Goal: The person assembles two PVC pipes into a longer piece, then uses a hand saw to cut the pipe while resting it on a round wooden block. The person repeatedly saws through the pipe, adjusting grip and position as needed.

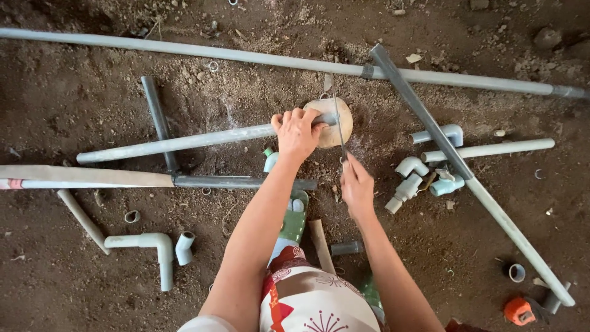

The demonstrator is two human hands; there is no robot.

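On round stone [337, 123]: left hand [297, 132] pins grey pipe [178, 142]; right hand [356, 187] grips thin blade [338, 123].

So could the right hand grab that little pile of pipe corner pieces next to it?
Probably yes. The right hand is busy holding a thin saw blade, but the grey elbow fittings lie on open dirt just to its right, with nothing in between. It would likely need to let go of the blade first.

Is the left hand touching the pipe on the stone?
Touching. The head view shows the left hand with fingers curled over the grey pipe, pressing it onto the round stone; no gap shows.
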